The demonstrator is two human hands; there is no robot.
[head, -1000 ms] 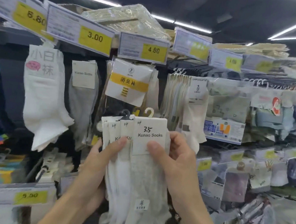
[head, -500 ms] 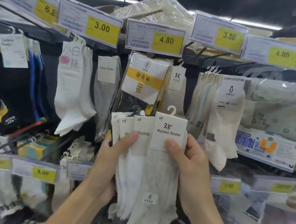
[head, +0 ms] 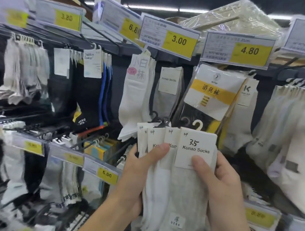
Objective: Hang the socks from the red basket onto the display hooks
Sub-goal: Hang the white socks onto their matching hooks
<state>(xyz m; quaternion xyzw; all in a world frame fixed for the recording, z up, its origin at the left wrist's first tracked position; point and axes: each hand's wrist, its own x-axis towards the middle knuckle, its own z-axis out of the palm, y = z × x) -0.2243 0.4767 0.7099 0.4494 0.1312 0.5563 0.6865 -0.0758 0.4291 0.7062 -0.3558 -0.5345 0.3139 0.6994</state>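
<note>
We note the left hand gripping the fanned bundle of socks at near centre, thumb across the cards, while the right hand pinches the front card, apparently to separate one pair for hanging.

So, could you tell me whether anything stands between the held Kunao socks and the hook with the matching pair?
Nothing visible blocks the path. The held socks sit just below the hanging Kunao pair; only the 3.00 price tag sits above it, hiding the hook.
</note>
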